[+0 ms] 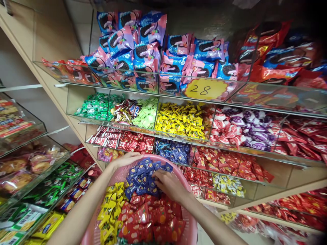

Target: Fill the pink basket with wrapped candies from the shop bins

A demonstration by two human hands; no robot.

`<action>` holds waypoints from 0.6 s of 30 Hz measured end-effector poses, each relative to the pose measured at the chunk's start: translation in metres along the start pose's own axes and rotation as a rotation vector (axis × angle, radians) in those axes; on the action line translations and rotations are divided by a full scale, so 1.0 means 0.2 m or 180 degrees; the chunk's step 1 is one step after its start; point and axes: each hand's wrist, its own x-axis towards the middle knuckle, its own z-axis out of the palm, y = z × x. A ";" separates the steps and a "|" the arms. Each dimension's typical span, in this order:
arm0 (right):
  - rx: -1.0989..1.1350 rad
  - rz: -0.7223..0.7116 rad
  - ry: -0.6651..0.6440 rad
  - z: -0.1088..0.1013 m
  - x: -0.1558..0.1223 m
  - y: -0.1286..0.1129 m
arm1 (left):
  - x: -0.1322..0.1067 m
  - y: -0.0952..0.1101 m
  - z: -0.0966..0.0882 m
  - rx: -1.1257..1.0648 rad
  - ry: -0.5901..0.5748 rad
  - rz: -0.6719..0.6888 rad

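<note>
1. Three colours of packets shared our pink basket point(120, 175), which sat low and central, in front of the shelves: blue packets point(143, 178) toward its far side, red packets point(145, 217) heaped nearer us, yellow packets point(109, 211) down its left.
2. Our step in hand, as we judged it, was working among the blue packets. It called for a light touch: fingertips on one or two wrappers, wrist kept low, the pile disturbed as little as possible so that colours stayed apart and nothing spilled over the rim. A steady rim seemed to matter just as much.
3. Our right hand point(167, 185) came over the basket's right side, forearm slanting in from the lower right, knuckles up and fingers curled down into the blue packets. Its fingertips were hidden, so we could not tell whether they pinched a wrapper.
4. Our left hand point(126, 160) lay at the far-left rim, arm stretched up from the lower left, fingers extended along the edge. It touched the rim, but we could not tell how firmly it was closed.
5. Just beyond the rim, we faced a shelf compartment of blue sweets point(176, 151); above it came yellow sweets point(182, 119), then a card point(205, 89) reading 28 below stacked biscuit packs point(150, 58).
</note>
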 end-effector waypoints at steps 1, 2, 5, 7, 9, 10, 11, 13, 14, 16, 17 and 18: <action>-0.0091 0.0006 -0.0021 0.00 0.00 0.00 | 0.00 0.00 0.00 -0.0016 0.0012 0.0025; -0.0180 0.0020 -0.0035 0.01 -0.01 -0.01 | 0.00 0.00 0.00 -0.0031 -0.0001 0.0068; -0.0369 0.0053 0.0003 0.02 -0.01 -0.01 | 0.00 0.02 -0.01 -0.0024 -0.0136 0.0209; -0.0279 -0.0033 0.0178 0.01 -0.01 -0.01 | 0.00 0.02 -0.01 0.0016 -0.0160 0.0219; -0.0048 -0.0148 0.0469 -0.02 0.00 0.01 | 0.00 0.03 -0.01 0.0025 -0.0091 0.0161; 0.0060 -0.0150 0.0647 -0.04 0.01 0.03 | 0.00 0.03 -0.01 0.0022 -0.0068 0.0131; 0.0144 -0.0100 0.0838 -0.07 0.01 0.05 | 0.00 0.03 -0.01 0.0012 -0.0061 0.0107; 0.0219 0.0146 0.1250 -0.14 0.03 0.13 | 0.00 0.03 -0.01 -0.0009 -0.0094 0.0068; 0.0198 0.0314 0.1416 -0.17 0.04 0.18 | -0.01 0.04 -0.02 -0.0011 -0.0119 0.0054; -0.0060 0.0746 0.1469 -0.22 0.05 0.30 | -0.01 0.06 -0.02 0.0025 -0.0158 0.0022; -0.0285 0.1005 0.1307 -0.23 0.06 0.37 | -0.01 0.07 -0.02 0.0068 -0.0187 0.0019; -0.0514 0.1270 0.1085 -0.24 0.06 0.43 | -0.02 0.08 -0.03 0.0118 -0.0210 0.0033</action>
